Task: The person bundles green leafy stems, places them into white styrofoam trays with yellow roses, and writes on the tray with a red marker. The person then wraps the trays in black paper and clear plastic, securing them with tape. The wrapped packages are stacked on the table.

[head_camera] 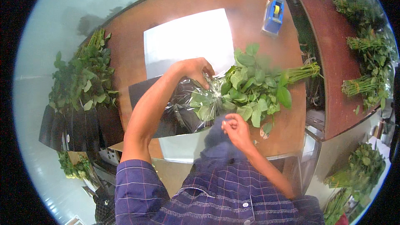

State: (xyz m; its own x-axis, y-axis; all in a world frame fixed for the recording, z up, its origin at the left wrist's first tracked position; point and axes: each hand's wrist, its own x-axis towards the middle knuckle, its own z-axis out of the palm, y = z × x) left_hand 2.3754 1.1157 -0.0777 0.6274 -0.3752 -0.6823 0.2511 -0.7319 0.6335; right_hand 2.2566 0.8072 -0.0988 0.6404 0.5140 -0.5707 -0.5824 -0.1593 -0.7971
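Note:
A leafy bouquet [250, 84] lies across the wooden table, its banded stems pointing right. Its left end is wrapped in black sheet [162, 125] and clear, crinkled plastic film [209, 100], gathered where the leaves begin. My left hand [198, 72] rests on the upper edge of the film with its fingers bent; whether it grips the film is not plain. My right hand [236, 129] is just below the leaves, fingers curled, near the lower side of the gathered film; whether it pinches something small cannot be told. White sheets [187, 40] lie flat beyond my left hand.
A blue tape dispenser [274, 17] stands at the back right of the table [125, 53]. Wrapped leafy bunches [87, 78] lie at the left edge. Banded bunches [365, 86] lie on the reddish side table [334, 53], and more greenery [359, 165] is at the lower right.

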